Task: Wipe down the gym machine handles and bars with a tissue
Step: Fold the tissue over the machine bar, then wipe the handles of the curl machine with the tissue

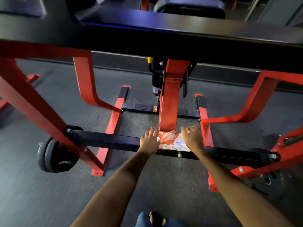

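A red-and-white tissue packet [171, 140] lies on the black cross bar [105, 140] of a red gym machine, low near the floor. My left hand [150, 140] rests on the packet's left end with fingers curled over it. My right hand [192, 139] grips the packet's right end, fingers bent over its top edge. Both arms reach down from the bottom of the view. No loose tissue is visible.
The red upright post [170, 102] rises just behind the packet. Red frame legs [113, 122] and footplates [200, 100] stand on the dark rubber floor. A black weight plate [55, 156] hangs at the left, another [265, 182] at the right. A black padded bench [147, 35] spans above.
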Demonstrator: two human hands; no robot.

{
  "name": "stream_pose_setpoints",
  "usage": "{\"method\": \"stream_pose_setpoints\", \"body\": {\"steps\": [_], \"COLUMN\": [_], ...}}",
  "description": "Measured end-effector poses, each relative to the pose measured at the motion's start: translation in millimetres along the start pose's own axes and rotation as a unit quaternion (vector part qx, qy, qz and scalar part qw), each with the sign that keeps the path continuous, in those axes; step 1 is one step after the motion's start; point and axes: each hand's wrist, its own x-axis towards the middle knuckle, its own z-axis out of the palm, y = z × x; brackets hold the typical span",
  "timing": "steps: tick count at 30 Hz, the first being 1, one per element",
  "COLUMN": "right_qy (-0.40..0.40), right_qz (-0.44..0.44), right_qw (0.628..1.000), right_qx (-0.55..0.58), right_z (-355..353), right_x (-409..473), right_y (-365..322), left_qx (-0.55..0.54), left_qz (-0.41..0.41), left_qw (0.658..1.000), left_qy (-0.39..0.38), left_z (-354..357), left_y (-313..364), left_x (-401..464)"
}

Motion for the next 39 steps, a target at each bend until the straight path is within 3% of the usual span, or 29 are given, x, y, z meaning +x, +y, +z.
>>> {"method": "stream_pose_setpoints", "body": {"steps": [7,10,14,18,27,34,39], "right_qy": [-0.053,-0.082,-0.055,-0.015,-0.080,-0.096,-0.093], "right_qz": [-0.013,-0.142,-0.266,-0.386,-0.532,-0.581,-0.572], "right_qw": [0.997,0.986,0.947,0.909,0.836,0.801,0.809], "right_qx": [0.059,-0.038,-0.174,-0.157,-0.109,-0.105,-0.096], "right_z": [-2,5,1,22,84,166,231], "right_x": [-51,-85,-148,-222,-388,-469,-503], "right_y": [-55,-67,-93,-106,-127,-182,-261], "left_qx": [-0.025,-0.037,-0.077,-0.081,-0.131,-0.122,-0.071], "left_qz": [-0.042,-0.072,-0.149,-0.237,-0.382,-0.414,-0.390], "left_qw": [0.992,0.985,0.962,0.942,0.886,0.872,0.886], "left_qy": [0.114,0.150,0.216,0.224,0.229,0.230,0.240], "left_z": [-33,-39,-45,-40,22,33,-5], "left_y": [-17,-23,-33,-47,-91,-195,-302], "left_x": [-82,-139,-222,-317,-504,-572,-598]}}
